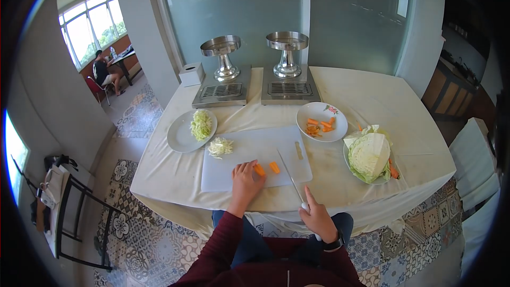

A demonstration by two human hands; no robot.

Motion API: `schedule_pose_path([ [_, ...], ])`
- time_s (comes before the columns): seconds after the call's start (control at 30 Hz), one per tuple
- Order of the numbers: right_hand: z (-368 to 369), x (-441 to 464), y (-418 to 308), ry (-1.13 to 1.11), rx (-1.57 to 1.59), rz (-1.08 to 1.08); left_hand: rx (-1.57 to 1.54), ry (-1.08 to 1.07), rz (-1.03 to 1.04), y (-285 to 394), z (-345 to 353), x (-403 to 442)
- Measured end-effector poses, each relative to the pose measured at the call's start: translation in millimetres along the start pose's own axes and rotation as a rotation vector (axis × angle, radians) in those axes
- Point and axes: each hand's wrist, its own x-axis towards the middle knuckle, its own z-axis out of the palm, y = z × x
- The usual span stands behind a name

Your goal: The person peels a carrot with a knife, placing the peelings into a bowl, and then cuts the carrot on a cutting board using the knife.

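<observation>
My left hand [247, 182] rests on the white cutting board [244, 151], its fingers closed at a carrot piece [259, 169]. A second carrot piece [274, 167] lies just to the right, apart from the hand. My right hand [319, 217] grips a knife [291, 178] by its white handle, the index finger stretched out. The blade points away from me over the right part of the board. Shredded cabbage [220, 147] sits in a small heap at the board's upper left.
A plate [178, 137] with more shredded cabbage stands at the left. Behind the board's right side is a floral bowl [340, 131] of carrot pieces. A cut cabbage [369, 154] and a carrot [394, 171] are at right. Two metal stands [227, 69] [287, 69] and a tissue box [192, 74] stand behind. Someone sits far left.
</observation>
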Motion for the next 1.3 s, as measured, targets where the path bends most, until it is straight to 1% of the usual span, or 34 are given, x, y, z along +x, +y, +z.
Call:
schedule_pose_path([
  [0.03, 2, 1, 0, 0.008, 0.023, 0.005, -0.004, 0.001, -0.015, 0, -4, 4],
  [0.1, -2, -4, -5, -0.167, 0.267, 0.366, 0.007, -0.016, -0.026, -4, -9, 13],
  [0.17, 0, -5, -3, -0.173, 0.193, 0.389, 0.030, -0.053, -0.017, -13, -10, 19],
  [0.27, -2, -4, -6, -0.178, 0.126, 0.369, 0.008, -0.121, -0.023, -14, -12, 22],
  [0.37, -4, -1, -9, -0.164, 0.117, 0.327, -0.048, -0.025, 0.086, 5, -10, 20],
  [0.47, -3, -1, -8, -0.118, 0.106, 0.246, -0.002, -0.121, 0.165, 24, -5, 19],
  [0.5, -2, -1, -7, -0.099, 0.099, 0.210, 0.018, -0.109, 0.178, 28, 0, 18],
  [0.57, -4, -1, -9, -0.119, 0.090, 0.216, 0.056, -0.086, 0.205, 32, 10, 17],
  [0.67, -3, -1, -7, -0.118, 0.096, 0.209, 0.085, -0.121, 0.166, 34, 15, 20],
  [0.8, -3, -1, -7, -0.102, 0.112, 0.196, -0.004, -0.139, 0.078, 29, 15, 26],
  [0.87, -6, 0, -11, -0.138, 0.127, 0.252, -0.043, -0.152, 0.004, 29, 13, 29],
  [0.9, -7, 1, -12, -0.156, 0.134, 0.279, -0.014, -0.148, -0.003, 27, 12, 30],
  [1.0, -6, 1, -12, -0.154, 0.117, 0.266, 0.052, -0.127, -0.024, 19, 13, 36],
  [1.07, -5, -1, -10, -0.118, 0.102, 0.206, 0.068, -0.103, -0.040, 15, 14, 39],
  [1.1, -4, -1, -9, -0.100, 0.095, 0.176, 0.089, -0.080, -0.016, 13, 15, 38],
  [1.17, -4, -1, -10, -0.113, 0.099, 0.203, 0.131, -0.034, 0.032, 9, 16, 38],
  [1.27, -5, 0, -12, -0.124, 0.096, 0.223, 0.088, 0.021, 0.018, 3, 17, 36],
  [1.3, -5, -1, -13, -0.124, 0.094, 0.229, 0.082, 0.013, -0.018, -1, 14, 35],
])
